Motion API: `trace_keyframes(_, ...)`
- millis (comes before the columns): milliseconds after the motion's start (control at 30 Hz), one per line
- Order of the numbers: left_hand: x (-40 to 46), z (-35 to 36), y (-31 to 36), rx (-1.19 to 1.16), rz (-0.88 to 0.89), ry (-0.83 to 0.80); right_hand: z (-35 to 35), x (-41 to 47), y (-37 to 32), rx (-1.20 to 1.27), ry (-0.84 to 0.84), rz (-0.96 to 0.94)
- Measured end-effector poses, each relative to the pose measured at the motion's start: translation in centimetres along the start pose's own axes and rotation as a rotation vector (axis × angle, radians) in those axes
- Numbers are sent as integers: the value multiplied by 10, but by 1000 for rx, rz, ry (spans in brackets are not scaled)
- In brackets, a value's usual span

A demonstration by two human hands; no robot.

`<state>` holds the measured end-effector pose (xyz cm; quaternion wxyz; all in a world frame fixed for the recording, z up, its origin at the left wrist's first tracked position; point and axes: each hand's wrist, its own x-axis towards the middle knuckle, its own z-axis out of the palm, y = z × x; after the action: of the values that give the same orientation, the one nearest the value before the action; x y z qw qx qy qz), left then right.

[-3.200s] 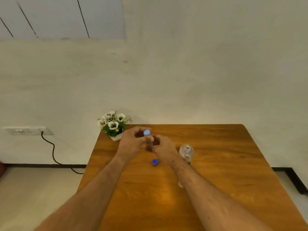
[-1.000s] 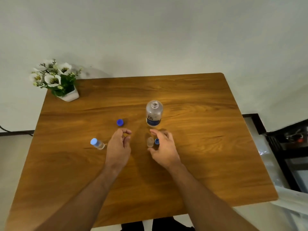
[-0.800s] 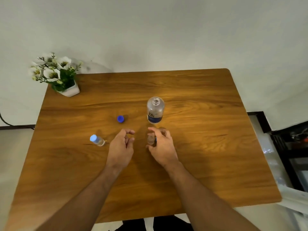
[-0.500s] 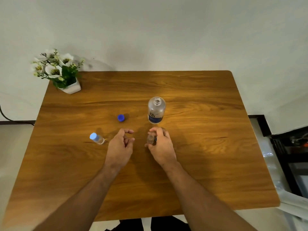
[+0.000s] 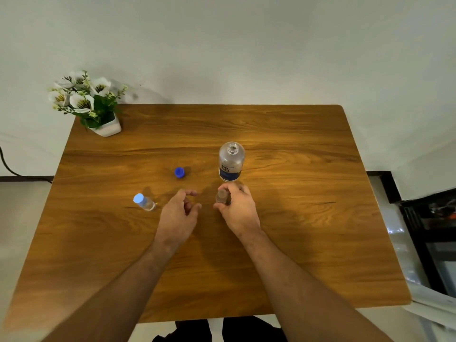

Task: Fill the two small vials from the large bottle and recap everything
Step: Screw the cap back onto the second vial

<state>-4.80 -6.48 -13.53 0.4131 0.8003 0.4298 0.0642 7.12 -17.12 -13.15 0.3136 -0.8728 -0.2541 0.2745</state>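
- Our right hand [image 5: 238, 208] grips the open vial [image 5: 221, 196] upright on the table [image 5: 308, 218], just before the uncapped large bottle [image 5: 231, 161]
- Our left hand [image 5: 177, 213] hangs loose, holding nothing; the capped vial [image 5: 144, 201] stands left
- We should pour slowly, steadying this vial, then fetch the blue cap [image 5: 179, 172]

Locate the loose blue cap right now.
Head view: the loose blue cap sits on the table left of the open large bottle, just beyond the left hand.
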Motion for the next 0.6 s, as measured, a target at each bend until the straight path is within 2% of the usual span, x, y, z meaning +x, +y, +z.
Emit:
trace_keyframes(200, 6, 12, 10, 126, 8, -148, -22, 1, 4, 3, 42, -29)
trace_keyframes(600, 7, 67, 49, 265, 99, -206, -54, -2, 42, -48, 85, 25)
